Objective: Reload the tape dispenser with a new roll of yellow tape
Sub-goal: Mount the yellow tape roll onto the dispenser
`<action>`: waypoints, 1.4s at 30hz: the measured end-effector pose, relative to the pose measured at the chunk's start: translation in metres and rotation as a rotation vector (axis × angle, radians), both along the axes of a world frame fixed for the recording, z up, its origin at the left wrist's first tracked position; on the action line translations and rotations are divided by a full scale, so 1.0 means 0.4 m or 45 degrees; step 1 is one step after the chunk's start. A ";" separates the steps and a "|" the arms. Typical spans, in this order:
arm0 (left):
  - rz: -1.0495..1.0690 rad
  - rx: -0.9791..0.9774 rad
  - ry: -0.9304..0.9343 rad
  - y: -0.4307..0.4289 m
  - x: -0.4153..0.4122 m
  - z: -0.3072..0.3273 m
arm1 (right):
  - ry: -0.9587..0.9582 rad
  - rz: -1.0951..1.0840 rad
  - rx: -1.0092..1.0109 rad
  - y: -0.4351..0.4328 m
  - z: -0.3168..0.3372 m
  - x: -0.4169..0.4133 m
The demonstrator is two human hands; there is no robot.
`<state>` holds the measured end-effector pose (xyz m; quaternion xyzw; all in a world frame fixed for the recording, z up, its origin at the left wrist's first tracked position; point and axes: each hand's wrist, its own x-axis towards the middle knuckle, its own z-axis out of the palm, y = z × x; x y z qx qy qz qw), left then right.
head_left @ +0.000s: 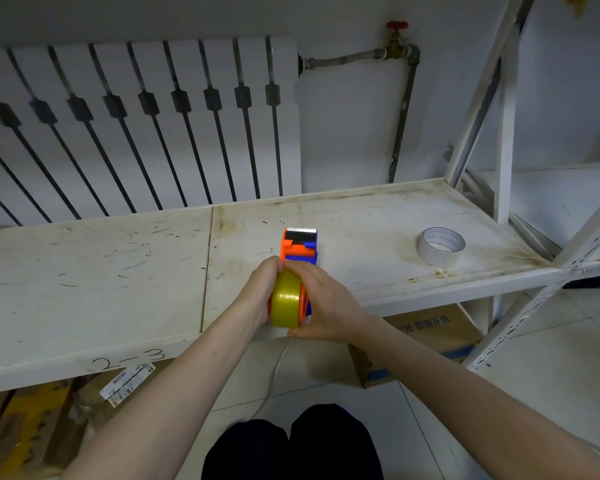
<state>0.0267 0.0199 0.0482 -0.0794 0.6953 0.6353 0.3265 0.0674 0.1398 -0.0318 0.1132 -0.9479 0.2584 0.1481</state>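
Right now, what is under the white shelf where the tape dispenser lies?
Under the shelf stand cardboard boxes: one with blue print at right, others at left. Their contents and whatever is further back are hidden.

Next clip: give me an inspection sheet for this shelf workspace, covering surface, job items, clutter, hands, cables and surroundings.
Surface: white metal shelf, scuffed and stained, "2-3" written on its front edge.
Job items: orange and blue tape dispenser lying on the shelf, cutter pointing away; yellow tape roll at its near end, between both hands.
Clutter: white tape roll lying flat to the right, apart from the dispenser.
Hands: left hand and right hand both grip the yellow tape roll.
Cables: thin white cord hanging below the shelf edge.
Surroundings: radiator behind, red valve, cardboard box underneath.
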 end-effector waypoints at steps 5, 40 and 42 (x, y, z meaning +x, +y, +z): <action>0.033 -0.003 0.056 0.000 0.001 -0.011 | -0.045 -0.044 0.001 0.007 0.010 -0.008; -0.034 0.008 0.325 -0.022 -0.059 -0.099 | -0.214 -0.208 -0.055 -0.013 0.084 -0.038; -0.027 -0.001 0.312 -0.018 -0.060 -0.095 | -0.229 -0.217 -0.062 -0.010 0.087 -0.035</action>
